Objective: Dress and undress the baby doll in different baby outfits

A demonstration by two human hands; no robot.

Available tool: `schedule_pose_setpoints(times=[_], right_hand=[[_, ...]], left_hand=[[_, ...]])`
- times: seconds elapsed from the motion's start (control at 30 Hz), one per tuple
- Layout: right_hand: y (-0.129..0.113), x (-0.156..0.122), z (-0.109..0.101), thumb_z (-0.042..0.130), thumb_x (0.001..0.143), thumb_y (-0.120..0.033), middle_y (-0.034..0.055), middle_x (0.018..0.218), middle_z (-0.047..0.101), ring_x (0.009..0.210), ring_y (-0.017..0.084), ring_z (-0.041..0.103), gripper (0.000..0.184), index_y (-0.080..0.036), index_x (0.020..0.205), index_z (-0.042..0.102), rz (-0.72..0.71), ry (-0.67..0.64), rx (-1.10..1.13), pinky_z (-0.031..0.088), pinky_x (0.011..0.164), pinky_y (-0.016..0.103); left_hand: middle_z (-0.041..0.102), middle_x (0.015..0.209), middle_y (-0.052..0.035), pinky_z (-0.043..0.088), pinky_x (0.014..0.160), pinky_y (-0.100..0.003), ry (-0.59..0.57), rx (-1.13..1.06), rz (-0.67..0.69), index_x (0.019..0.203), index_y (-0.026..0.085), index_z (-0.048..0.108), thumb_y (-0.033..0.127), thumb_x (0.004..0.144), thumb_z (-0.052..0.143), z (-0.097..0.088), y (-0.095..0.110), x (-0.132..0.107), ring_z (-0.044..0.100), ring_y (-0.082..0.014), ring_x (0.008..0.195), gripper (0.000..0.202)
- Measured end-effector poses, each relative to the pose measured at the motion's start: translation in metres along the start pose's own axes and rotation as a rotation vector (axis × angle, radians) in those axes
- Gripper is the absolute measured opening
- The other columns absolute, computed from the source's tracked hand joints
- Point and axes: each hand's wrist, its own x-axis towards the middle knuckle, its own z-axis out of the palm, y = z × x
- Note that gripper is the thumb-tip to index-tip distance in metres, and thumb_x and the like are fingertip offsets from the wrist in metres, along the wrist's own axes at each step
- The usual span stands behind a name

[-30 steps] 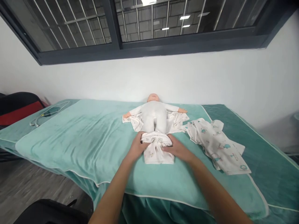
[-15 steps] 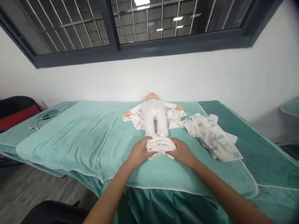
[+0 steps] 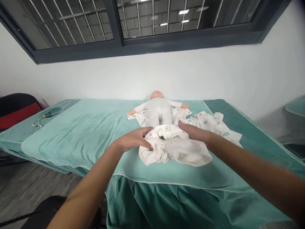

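White baby pants (image 3: pixel 176 143) with small prints are held up over the front of the bed, their two short legs hanging loosely toward me. At their left side, the thumb and fingers of my left hand (image 3: pixel 137 139) are closed on the cloth. My right hand (image 3: pixel 195 132) grips the opposite side, its fingertips hidden behind the fabric. Just beyond lies a baby doll (image 3: pixel 158 108) on its back in a white body, arms spread, its lower legs covered by the pants in this view. A printed cloth top (image 3: pixel 140 118) is spread under the doll.
Another white printed garment (image 3: pixel 214 125) lies to the doll's right. The bed has a green cover (image 3: pixel 71 133). Coiled tubing or cord (image 3: pixel 51 113) rests at the far left. A red and black chair (image 3: pixel 19 111) stands beside it, and a white wall (image 3: pixel 107 79) rises behind.
Both hands have drawn the pants up and toward me from the doll's feet. The bunched cloth has loosened and its legs now hang down.
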Motion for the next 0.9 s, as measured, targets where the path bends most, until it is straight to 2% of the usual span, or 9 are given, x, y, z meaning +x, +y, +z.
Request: schedule_pose_setpoints(times=[0.13, 0.23, 0.3, 0.37, 0.5, 0.63, 0.7, 0.8, 0.9], right_hand=[[-0.035, 0.017, 0.005, 0.056, 0.082, -0.072, 0.0078, 0.088, 0.072, 0.081, 0.020, 0.067, 0.056, -0.019, 0.085, 0.073, 0.065, -0.184, -0.015, 0.054, 0.070, 0.030], [-0.069, 0.029, 0.005, 0.071, 0.077, -0.060, 0.0032, 0.077, 0.068, 0.068, 0.014, 0.061, 0.044, -0.016, 0.080, 0.072, 0.000, -0.274, -0.149, 0.047, 0.060, 0.025], [-0.093, 0.033, 0.005, 0.076, 0.075, -0.051, 0.0001, 0.068, 0.063, 0.061, 0.010, 0.055, 0.036, -0.015, 0.075, 0.071, -0.070, -0.289, -0.224, 0.042, 0.056, 0.023], [-0.115, 0.035, 0.003, 0.077, 0.076, -0.046, -0.0018, 0.063, 0.057, 0.057, 0.009, 0.051, 0.033, -0.015, 0.071, 0.069, -0.155, -0.243, -0.282, 0.039, 0.054, 0.022], [-0.140, 0.033, -0.002, 0.073, 0.080, -0.050, -0.0027, 0.062, 0.053, 0.055, 0.007, 0.047, 0.035, -0.016, 0.074, 0.069, -0.276, -0.139, -0.364, 0.036, 0.053, 0.021], [-0.140, 0.030, 0.001, 0.060, 0.087, -0.059, -0.0009, 0.063, 0.056, 0.055, 0.008, 0.049, 0.044, -0.018, 0.077, 0.070, -0.308, -0.038, -0.389, 0.038, 0.052, 0.021], [-0.136, 0.029, 0.003, 0.062, 0.086, -0.059, 0.0003, 0.063, 0.058, 0.057, 0.010, 0.053, 0.043, -0.019, 0.074, 0.069, -0.270, -0.043, -0.385, 0.040, 0.052, 0.022], [-0.135, 0.026, 0.006, 0.066, 0.082, -0.060, 0.0007, 0.064, 0.059, 0.058, 0.011, 0.054, 0.043, -0.018, 0.071, 0.066, -0.225, -0.148, -0.322, 0.041, 0.050, 0.022], [-0.141, 0.023, 0.009, 0.074, 0.077, -0.054, -0.0029, 0.060, 0.053, 0.054, 0.008, 0.049, 0.041, -0.016, 0.068, 0.060, -0.325, -0.213, -0.181, 0.039, 0.049, 0.020]], left_hand=[[0.070, 0.116, -0.0036, 0.054, 0.084, -0.034, -0.312, 0.289, -0.073, 0.110, 0.024, 0.067, 0.021, 0.054, 0.084, -0.018, 0.042, -0.007, 0.064, -0.0285, 0.108, 0.059], [0.074, 0.103, -0.0022, 0.056, 0.076, -0.033, -0.365, 0.407, -0.133, 0.097, 0.023, 0.071, 0.024, 0.051, 0.086, -0.029, 0.073, -0.006, 0.067, -0.0276, 0.097, 0.049], [0.075, 0.095, -0.0023, 0.057, 0.073, -0.033, -0.327, 0.413, -0.157, 0.091, 0.023, 0.071, 0.022, 0.047, 0.088, -0.034, 0.091, -0.006, 0.069, -0.0271, 0.090, 0.047], [0.075, 0.090, -0.0030, 0.057, 0.072, -0.034, -0.272, 0.374, -0.156, 0.087, 0.022, 0.072, 0.021, 0.044, 0.090, -0.039, 0.105, -0.007, 0.070, -0.0270, 0.086, 0.047], [0.074, 0.085, -0.0041, 0.057, 0.073, -0.034, -0.108, 0.337, -0.046, 0.084, 0.019, 0.070, 0.027, 0.055, 0.087, -0.044, 0.116, -0.009, 0.071, -0.0245, 0.083, 0.035], [0.070, 0.077, -0.0026, 0.056, 0.072, -0.033, 0.045, 0.270, 0.223, 0.084, 0.016, 0.065, 0.031, 0.060, 0.086, -0.040, 0.112, -0.005, 0.069, -0.0193, 0.077, 0.035], [0.068, 0.079, -0.0015, 0.056, 0.072, -0.032, 0.106, 0.225, 0.334, 0.085, 0.016, 0.062, 0.032, 0.063, 0.085, -0.035, 0.112, -0.002, 0.068, -0.0174, 0.076, 0.035], [0.064, 0.080, 0.0002, 0.055, 0.069, -0.030, 0.246, 0.228, 0.418, 0.085, 0.017, 0.059, 0.029, 0.069, 0.081, -0.028, 0.118, 0.001, 0.068, -0.0161, 0.077, 0.030], [0.061, 0.077, 0.0017, 0.054, 0.066, -0.028, 0.317, 0.277, 0.422, 0.084, 0.017, 0.058, 0.027, 0.069, 0.082, -0.023, 0.127, 0.000, 0.068, -0.0162, 0.076, 0.031]])
